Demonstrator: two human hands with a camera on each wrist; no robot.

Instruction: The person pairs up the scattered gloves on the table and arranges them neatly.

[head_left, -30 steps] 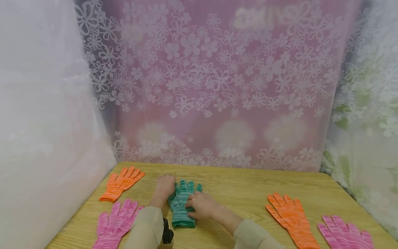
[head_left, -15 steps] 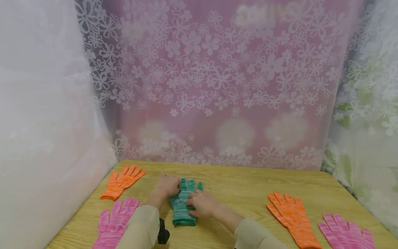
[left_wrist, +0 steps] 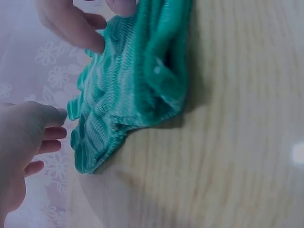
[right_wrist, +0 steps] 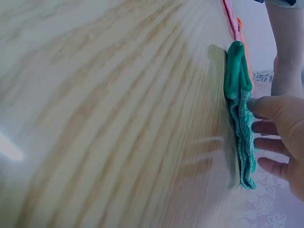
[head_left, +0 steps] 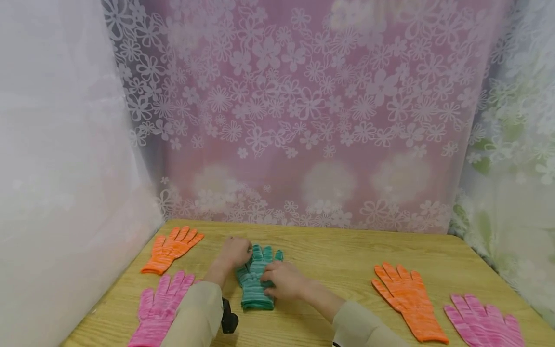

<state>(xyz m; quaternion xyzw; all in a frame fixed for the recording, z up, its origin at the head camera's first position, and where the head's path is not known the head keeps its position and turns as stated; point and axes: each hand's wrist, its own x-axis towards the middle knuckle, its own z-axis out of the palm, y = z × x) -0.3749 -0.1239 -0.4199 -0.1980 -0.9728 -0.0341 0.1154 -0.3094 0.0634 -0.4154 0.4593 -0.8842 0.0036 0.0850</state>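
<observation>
A green striped knit glove (head_left: 257,279) lies on the wooden table, its cuff toward me and its fingers pointing away. From the right wrist side it looks like two layers stacked flat (right_wrist: 241,118). My left hand (head_left: 235,251) is at the glove's far left side, beside its fingers; in the left wrist view the thumb (left_wrist: 53,115) touches or nearly touches a glove fingertip. My right hand (head_left: 286,280) rests on the glove's right side, fingers spread over it; the right wrist view shows those fingers (right_wrist: 268,127) fairly straight against the knit. Part of the glove is hidden under both hands.
An orange glove (head_left: 171,248) and a pink glove (head_left: 162,306) lie on the left of the table (head_left: 329,255). Another orange glove (head_left: 407,301) and pink glove (head_left: 485,318) lie on the right. A floral curtain (head_left: 303,144) hangs behind the table.
My left hand has shifted slightly right, onto the glove's left edge, covering more of its left fingers. My right hand stays on the glove's right side.
</observation>
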